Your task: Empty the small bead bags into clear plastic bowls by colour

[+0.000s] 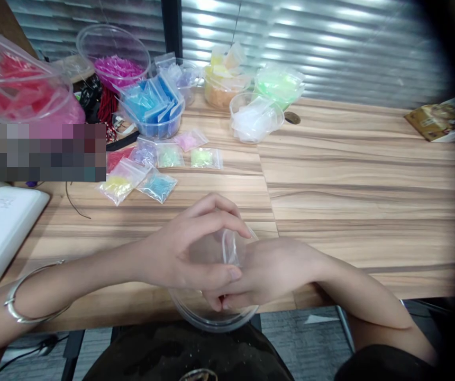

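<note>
My left hand [188, 254], with a silver bangle on its wrist, curves its thumb and fingers around a small clear plastic bag [231, 247]. The bag's pale edge shows between the fingertips; the rest is hidden by my right hand [269, 270]. That right hand lies palm down against the left thumb, its fingers curled and pinched together low down. Whatever is in that pinch cannot be made out. Below both hands is a clear round plastic tub [215, 324] at the table's front edge, partly covered by them.
Small bags of coloured beads, such as yellow [117, 185], blue [158, 185] and green [206, 157], lie ahead on the wood-grain table [354, 211]. Behind are tubs of blue packets [152, 106], white bags [256, 119] and magenta strands [118, 70]. A white box [9, 227] is left.
</note>
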Tool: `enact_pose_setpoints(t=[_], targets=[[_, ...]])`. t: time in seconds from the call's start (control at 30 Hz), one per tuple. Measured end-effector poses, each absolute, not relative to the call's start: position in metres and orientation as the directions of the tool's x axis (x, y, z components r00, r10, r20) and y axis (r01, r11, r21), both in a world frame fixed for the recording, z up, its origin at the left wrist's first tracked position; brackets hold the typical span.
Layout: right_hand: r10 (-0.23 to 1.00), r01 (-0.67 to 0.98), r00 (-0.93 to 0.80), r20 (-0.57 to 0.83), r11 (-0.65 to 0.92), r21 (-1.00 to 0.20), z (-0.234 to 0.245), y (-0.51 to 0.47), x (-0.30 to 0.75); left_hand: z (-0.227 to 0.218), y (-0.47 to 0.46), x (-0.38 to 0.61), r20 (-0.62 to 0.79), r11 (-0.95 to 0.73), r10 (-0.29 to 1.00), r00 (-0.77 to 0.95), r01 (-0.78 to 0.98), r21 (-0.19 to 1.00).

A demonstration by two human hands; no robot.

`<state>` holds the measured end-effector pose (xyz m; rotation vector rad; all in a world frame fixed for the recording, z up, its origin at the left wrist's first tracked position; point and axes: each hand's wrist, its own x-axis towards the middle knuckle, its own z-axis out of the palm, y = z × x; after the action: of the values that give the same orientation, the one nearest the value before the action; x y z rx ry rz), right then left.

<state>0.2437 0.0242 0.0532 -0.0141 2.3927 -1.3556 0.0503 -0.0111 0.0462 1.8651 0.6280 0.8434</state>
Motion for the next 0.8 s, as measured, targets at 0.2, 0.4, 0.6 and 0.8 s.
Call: enact_pose_setpoints(t=[0.2,0.4,0.6,0.8], targets=[[-0.020,0.113,-0.987,-0.160,0.619,-0.777,0.048,0.021,0.250,0.047,-0.010,0.048,0.296,-0.429,0.718,0.630,0.065,0.901],[0.289,0.195,-0.957,0.011,0.675,-0.712,0.048,0.019,0.250,0.047,-0.009,0.047,0.338,-0.424,0.752,0.566,0.022,0.905],[0.388,0.196,-0.920,0.051,0.571,-0.797,0.061,0.023,0.243,0.049,-0.004,0.044,0.349,-0.395,0.758,0.552,-0.037,0.918],[0.468,0.277,-0.884,0.004,0.529,-0.802,0.079,0.033,0.259,0.042,-0.004,0.039,0.318,-0.329,0.777,0.543,-0.080,0.941]])
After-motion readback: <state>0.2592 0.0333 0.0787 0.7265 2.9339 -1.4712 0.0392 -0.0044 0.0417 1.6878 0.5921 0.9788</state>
